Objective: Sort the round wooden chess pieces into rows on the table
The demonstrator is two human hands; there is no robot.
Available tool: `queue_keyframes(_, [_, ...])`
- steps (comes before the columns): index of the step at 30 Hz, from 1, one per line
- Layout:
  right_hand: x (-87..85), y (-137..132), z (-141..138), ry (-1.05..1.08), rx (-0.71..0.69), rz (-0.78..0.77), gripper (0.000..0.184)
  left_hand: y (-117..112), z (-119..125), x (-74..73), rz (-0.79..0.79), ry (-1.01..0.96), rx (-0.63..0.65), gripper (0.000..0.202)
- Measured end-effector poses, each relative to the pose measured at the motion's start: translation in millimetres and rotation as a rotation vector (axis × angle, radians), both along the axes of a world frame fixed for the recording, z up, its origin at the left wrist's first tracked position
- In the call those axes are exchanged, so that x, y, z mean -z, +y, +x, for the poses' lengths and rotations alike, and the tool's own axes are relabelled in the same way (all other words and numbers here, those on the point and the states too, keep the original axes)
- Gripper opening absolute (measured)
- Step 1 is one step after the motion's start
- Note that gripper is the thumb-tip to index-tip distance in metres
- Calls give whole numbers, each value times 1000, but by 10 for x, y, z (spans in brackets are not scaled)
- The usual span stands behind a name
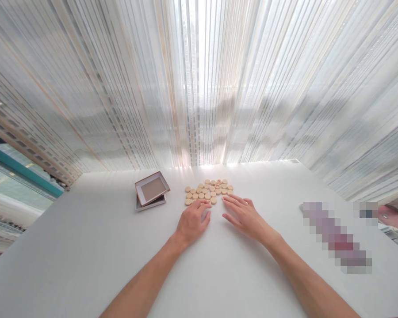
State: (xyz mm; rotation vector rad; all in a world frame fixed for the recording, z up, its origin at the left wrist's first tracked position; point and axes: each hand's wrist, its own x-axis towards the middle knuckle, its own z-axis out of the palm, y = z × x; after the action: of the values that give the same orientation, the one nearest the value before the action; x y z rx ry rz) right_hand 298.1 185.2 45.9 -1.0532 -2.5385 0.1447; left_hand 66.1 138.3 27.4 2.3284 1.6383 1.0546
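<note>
Several round pale wooden game discs lie in a flat cluster on the white table, a few with red marks on top. My left hand rests palm down just in front of the cluster, fingers stretched out, fingertips touching the nearest discs. My right hand lies flat beside it, fingers spread and pointing left toward the cluster's right edge. Neither hand holds anything.
An open shallow box with a reddish rim, stacked on its other half, sits left of the discs. A blurred-out patch covers part of the table's right side. Striped sheer curtains hang behind the table's far edge.
</note>
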Motion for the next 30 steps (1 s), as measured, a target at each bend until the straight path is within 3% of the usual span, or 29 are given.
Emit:
queue_keyframes(7, [-138,-182,-69,118,-109,-112,25,-19,2,-37,-6,-5,5,20])
queue_keyframes(16, [74,-162,-197,177,-135,-99,21,-16,8,-36,-23,13,0,13])
queue_keyframes(22, [96,-196,-273,236,-144,-121,9,-25,8,-47,-30,0,4,11])
queue_keyframes(30, [133,-236,-242,265,-97,-253,25,-27,-10,-44,-58,-29,28,11])
